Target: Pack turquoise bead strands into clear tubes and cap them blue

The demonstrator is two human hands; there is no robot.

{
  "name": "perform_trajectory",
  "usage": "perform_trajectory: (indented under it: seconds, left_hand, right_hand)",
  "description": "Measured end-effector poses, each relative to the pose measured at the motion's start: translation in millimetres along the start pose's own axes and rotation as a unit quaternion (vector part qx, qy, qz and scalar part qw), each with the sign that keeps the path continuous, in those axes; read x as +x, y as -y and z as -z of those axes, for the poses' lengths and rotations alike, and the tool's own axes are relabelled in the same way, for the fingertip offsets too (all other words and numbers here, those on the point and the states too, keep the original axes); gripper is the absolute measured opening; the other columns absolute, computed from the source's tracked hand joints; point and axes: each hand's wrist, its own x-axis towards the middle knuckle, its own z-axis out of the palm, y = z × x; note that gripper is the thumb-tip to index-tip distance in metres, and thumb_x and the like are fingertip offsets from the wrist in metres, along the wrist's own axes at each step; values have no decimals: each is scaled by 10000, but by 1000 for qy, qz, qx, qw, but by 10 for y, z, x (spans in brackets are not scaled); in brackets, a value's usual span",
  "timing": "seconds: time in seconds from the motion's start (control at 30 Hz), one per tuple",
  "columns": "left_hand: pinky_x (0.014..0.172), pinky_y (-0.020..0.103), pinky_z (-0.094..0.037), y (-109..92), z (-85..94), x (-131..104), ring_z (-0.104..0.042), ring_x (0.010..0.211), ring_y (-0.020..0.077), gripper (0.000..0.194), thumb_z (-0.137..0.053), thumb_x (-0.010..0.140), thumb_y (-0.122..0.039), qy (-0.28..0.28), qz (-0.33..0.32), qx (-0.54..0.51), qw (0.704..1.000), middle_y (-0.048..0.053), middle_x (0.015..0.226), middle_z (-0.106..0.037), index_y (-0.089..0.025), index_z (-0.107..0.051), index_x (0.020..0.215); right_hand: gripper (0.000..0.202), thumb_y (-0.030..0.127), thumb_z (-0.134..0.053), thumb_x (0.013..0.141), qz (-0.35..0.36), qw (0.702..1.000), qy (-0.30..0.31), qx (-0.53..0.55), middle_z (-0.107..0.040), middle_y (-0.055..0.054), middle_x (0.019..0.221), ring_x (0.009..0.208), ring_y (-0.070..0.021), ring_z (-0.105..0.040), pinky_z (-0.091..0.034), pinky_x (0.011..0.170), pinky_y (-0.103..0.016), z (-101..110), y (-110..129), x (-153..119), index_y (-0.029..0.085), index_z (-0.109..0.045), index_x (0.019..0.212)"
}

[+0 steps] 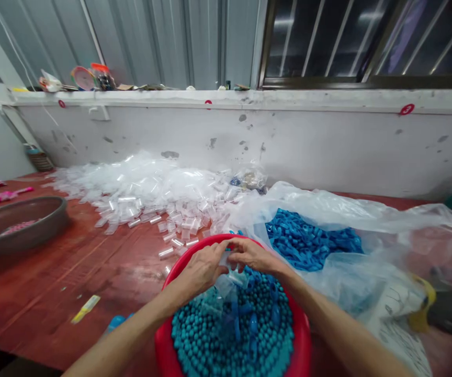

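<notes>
A red basin (303, 335) holds many teal beads (202, 335), with blue plastic pieces (253, 330) and clear plastic pieces lying on them. Above its far side, my left hand (206, 263) and my right hand (251, 255) meet, fingers bent inward. Between them is a small clear plastic piece (225, 258), pinched by the fingers of both hands. More clear pieces (226, 287) show just under the hands. The fingertips partly hide what they hold.
Behind the basin lies a large heap of clear plastic sleeves (151, 180). To the right, a plastic bag (312, 201) holds blue pieces (308, 241). A grey basin (55, 222) and a yellow-tipped item (86, 309) are on the left of the red table (104, 272).
</notes>
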Motion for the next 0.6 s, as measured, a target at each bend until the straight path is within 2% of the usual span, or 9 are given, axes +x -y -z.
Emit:
perform_trajectory:
  seconds: [0.1,0.17,0.27,0.33,0.4,0.43,0.47,0.53,0.6]
  left_hand:
    - [875,340,-390,75,85,-126,-508,1044,223,465,-522,736,-243,33,3,-8,999,67,1145,-554,-212,-423,1189]
    - [828,303,-413,168,161,-218,-548,979,205,383,-497,746,-236,50,45,-21,998,49,1074,-599,-215,-472,1128]
    - [791,278,-416,281,215,-303,-560,940,190,339,-447,774,-230,22,117,7,993,49,1027,-613,-209,-477,1111]
    - [781,285,-412,303,183,-327,-552,939,193,346,-398,796,-212,-6,147,62,987,68,1039,-592,-201,-464,1136]
    - [750,301,-420,291,104,-356,-546,920,204,352,-356,810,-198,-15,160,117,980,86,1036,-571,-195,-467,1144]
    - [738,310,-423,281,53,-381,-542,910,211,351,-350,810,-194,-12,162,139,977,89,1021,-567,-197,-476,1138]
    - [737,320,-424,272,-1,-414,-536,908,217,349,-360,803,-187,-6,161,156,975,87,1007,-567,-202,-487,1128]
    - [792,352,-408,261,-108,-490,-504,970,232,374,-401,776,-162,0,141,181,973,84,1036,-560,-216,-488,1136]
    - [881,403,-355,261,-190,-552,-418,1103,262,439,-436,751,-134,-17,111,198,974,95,1152,-516,-217,-454,1182]
  right_hand:
    - [428,136,-524,707,-27,999,16,-33,-533,39,629,513,-105,-516,-426,442,-201,84,12,-127,193,-465,1127]
    - [427,145,-522,723,-41,997,27,-58,-539,34,643,524,-111,-522,-435,455,-214,134,23,-180,188,-456,1142]
    - [360,162,-482,772,-29,986,-34,-161,-590,-15,784,643,-139,-561,-467,583,-266,129,78,-148,172,-471,1132]
    - [298,163,-476,789,-2,943,-131,-305,-586,-68,945,823,-176,-557,-440,738,-311,24,131,-84,156,-510,1085]
    - [245,211,-504,795,-1,874,-197,-445,-561,-109,1020,956,-222,-512,-389,820,-345,-175,155,-43,147,-539,1028]
    - [232,261,-522,792,-16,845,-202,-495,-566,-119,998,955,-239,-511,-388,809,-354,-302,144,-42,146,-550,992]
    - [239,318,-538,784,-24,829,-181,-528,-576,-113,965,933,-246,-520,-398,779,-350,-435,114,-53,155,-555,958]
    - [307,384,-593,733,-29,818,-123,-562,-598,-93,878,834,-242,-548,-417,702,-333,-684,9,-96,159,-545,937]
    - [308,315,-598,734,-22,797,-125,-591,-594,-100,881,804,-245,-545,-414,670,-339,-851,-109,-135,148,-522,980]
